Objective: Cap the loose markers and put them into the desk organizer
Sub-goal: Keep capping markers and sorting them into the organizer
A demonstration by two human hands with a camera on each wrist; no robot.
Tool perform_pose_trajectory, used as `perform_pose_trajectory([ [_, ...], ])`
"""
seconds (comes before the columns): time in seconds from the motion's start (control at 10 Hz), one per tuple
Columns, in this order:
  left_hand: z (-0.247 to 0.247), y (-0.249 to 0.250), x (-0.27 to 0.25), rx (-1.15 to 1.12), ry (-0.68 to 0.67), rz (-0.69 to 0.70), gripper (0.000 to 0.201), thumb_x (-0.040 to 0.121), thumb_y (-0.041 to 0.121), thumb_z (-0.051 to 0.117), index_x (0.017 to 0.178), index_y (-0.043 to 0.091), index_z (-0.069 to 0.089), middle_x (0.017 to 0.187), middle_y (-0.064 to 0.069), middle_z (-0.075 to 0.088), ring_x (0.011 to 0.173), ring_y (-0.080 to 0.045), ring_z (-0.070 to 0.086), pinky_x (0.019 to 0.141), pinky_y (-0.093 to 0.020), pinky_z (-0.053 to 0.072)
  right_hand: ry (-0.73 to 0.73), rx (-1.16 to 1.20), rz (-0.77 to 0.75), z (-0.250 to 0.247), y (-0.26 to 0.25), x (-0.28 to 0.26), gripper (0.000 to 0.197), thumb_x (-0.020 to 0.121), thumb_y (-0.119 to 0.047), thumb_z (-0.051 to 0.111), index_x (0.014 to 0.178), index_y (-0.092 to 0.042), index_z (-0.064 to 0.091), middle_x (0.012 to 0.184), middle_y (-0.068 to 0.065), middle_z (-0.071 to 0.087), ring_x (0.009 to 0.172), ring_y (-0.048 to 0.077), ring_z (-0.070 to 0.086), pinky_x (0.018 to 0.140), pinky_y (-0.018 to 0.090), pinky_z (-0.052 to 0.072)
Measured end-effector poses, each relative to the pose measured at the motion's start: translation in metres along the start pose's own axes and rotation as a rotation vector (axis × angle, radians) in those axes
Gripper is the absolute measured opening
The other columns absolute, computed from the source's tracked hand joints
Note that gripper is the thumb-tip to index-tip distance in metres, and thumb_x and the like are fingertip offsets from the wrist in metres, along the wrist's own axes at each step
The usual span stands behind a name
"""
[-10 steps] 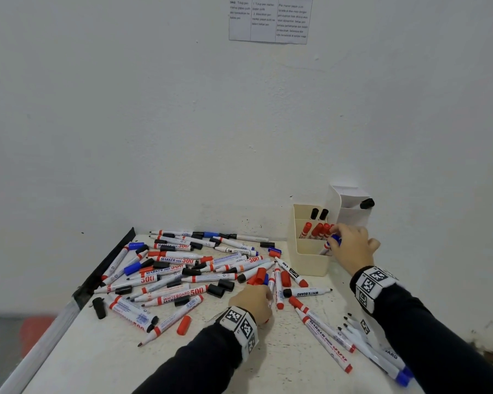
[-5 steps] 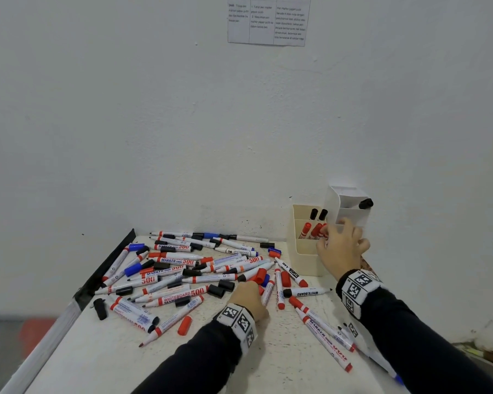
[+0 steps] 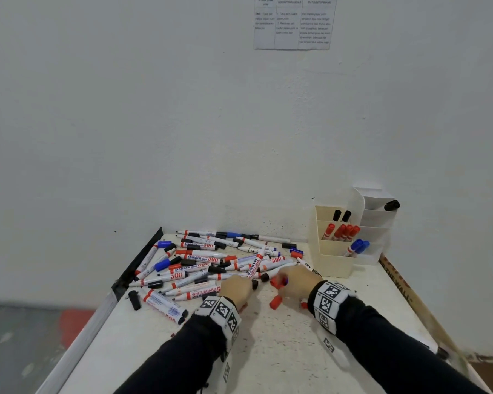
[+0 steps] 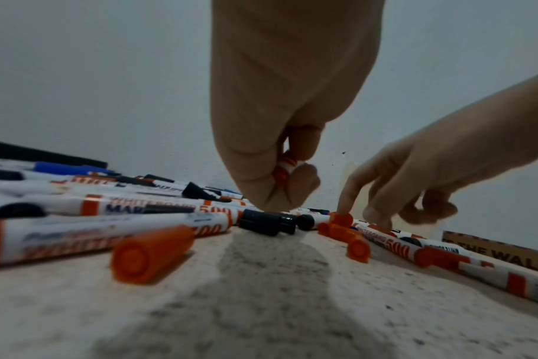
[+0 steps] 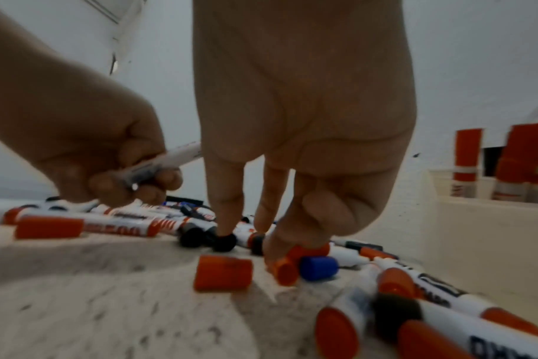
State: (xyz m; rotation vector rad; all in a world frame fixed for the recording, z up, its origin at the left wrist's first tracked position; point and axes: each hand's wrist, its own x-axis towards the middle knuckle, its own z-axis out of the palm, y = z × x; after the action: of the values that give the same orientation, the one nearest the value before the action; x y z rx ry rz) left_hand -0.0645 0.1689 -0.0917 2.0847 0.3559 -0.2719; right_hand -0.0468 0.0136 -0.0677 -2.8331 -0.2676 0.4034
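Left hand is gripping a white red-banded marker, printed "WHITEBOARD MARKER", over the speckled white bench. Right hand is reaching down, fingertips pressing a loose red plastic cap. The cream plastic desk organizer is standing rightward, holding capped markers.

Two hands are in view, the left hand and the right hand; one cream desk organizer stands beside one white organizer; the cream one holds two black-capped markers at the back, four red-capped markers in the middle and two blue-capped markers in front; one black cap sticks from the white one; the loose markers on the table overlap too much to count; one printed sheet hangs on the wall.
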Motion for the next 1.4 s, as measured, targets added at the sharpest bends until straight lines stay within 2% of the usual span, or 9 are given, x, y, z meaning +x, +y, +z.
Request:
perform_pose_trajectory([
  [0.1,-0.006,-0.005,-0.01,0.061,-0.005,0.018,0.033,0.099,0.02,0.032,0.067,0.015,0.039,0.067,0.001,0.037,0.056,-0.008,0.034,0.058,-0.024,0.036,-0.104,-0.027,0.013,0.012,-0.009,0.001,0.033,0.084,-0.033,0.063,0.114,-0.019,0.06,0.114,0.001,0.06,0.1,0.015,0.055,0.079,0.022,0.043],
  [0.2,-0.001,-0.014,-0.01,0.039,-0.017,0.054,0.038,0.096,0.041,0.034,0.111,0.011,0.051,0.095,-0.011,0.056,0.083,-0.021,0.058,0.071,-0.03,0.046,-0.145,-0.061,0.019,0.02,-0.013,0.002,0.021,0.083,-0.036,0.065,0.087,-0.016,0.059,0.101,0.004,0.059,0.089,0.015,0.051,0.069,0.021,0.041],
  [0.3,0.005,-0.022,-0.008,0.078,0.009,0.174,0.035,0.098,0.038,0.034,0.12,0.014,0.048,0.092,-0.005,0.056,0.075,-0.017,0.053,0.073,-0.031,0.047,-0.117,-0.046,0.034,0.025,-0.013,0.002,0.029,0.085,-0.027,0.065,0.066,-0.022,0.043,0.096,0.005,0.058,0.087,0.014,0.049,0.061,0.018,0.038],
  [0.4,0.011,-0.024,-0.008,0.145,0.027,0.264,0.023,0.1,0.028,0.035,0.11,0.015,0.051,0.076,0.006,0.049,0.061,-0.005,0.043,0.054,-0.016,0.034,-0.078,0.039,0.066,0.024,-0.01,0.001,0.024,0.088,-0.019,0.059,0.069,-0.022,0.045,0.09,0.002,0.06,0.085,0.015,0.057,0.072,0.021,0.044],
  [0.6,0.022,-0.028,-0.007,0.2,0.084,0.229,0.022,0.095,0.02,0.044,0.102,0.013,0.063,0.085,0.0,0.06,0.073,-0.014,0.053,0.075,-0.027,0.048,0.069,0.248,0.098,0.013,-0.003,-0.007,0.006,0.095,-0.022,0.048,0.093,-0.017,0.047,0.087,0.0,0.052,0.075,0.014,0.051,0.057,0.02,0.038],
  [0.8,0.028,-0.031,-0.008,0.096,0.077,0.236,0.021,0.095,0.019,0.048,0.104,0.012,0.065,0.085,-0.003,0.062,0.067,-0.012,0.052,0.062,-0.023,0.045,0.26,0.455,0.111,0.012,0.005,-0.007,0.013,0.088,-0.001,0.05,0.091,-0.012,0.056,0.087,-0.003,0.049,0.083,0.013,0.051,0.068,0.019,0.037],
  [1.0,0.031,-0.034,-0.01,0.172,0.12,0.219,0.021,0.092,0.018,0.049,0.104,0.017,0.066,0.085,-0.001,0.066,0.074,-0.017,0.062,0.069,-0.028,0.054,0.318,0.517,0.046,0.014,0.006,-0.007,0.03,0.09,0.011,0.039,0.109,-0.003,0.058,0.097,0.004,0.048,0.069,-0.001,0.041,0.042,0.001,0.034],
  [1.3,0.036,-0.034,-0.011,0.204,0.161,0.26,0.025,0.091,0.017,0.049,0.111,0.02,0.065,0.092,0.001,0.064,0.08,-0.017,0.062,0.078,-0.035,0.055,0.282,0.679,0.079,0.023,-0.004,-0.008,0.021,0.092,0.0,0.047,0.1,-0.018,0.056,0.103,0.005,0.055,0.092,0.017,0.06,0.075,0.024,0.054],
  [1.4,0.037,-0.035,-0.009,0.261,0.162,0.284,0.028,0.093,0.017,0.047,0.116,0.018,0.062,0.097,-0.001,0.064,0.085,-0.018,0.061,0.081,-0.036,0.054,0.243,0.714,0.039,0.026,-0.004,-0.011,0.026,0.095,0.0,0.04,0.112,-0.014,0.055,0.103,0.001,0.054,0.084,0.006,0.054,0.063,0.011,0.043],
])
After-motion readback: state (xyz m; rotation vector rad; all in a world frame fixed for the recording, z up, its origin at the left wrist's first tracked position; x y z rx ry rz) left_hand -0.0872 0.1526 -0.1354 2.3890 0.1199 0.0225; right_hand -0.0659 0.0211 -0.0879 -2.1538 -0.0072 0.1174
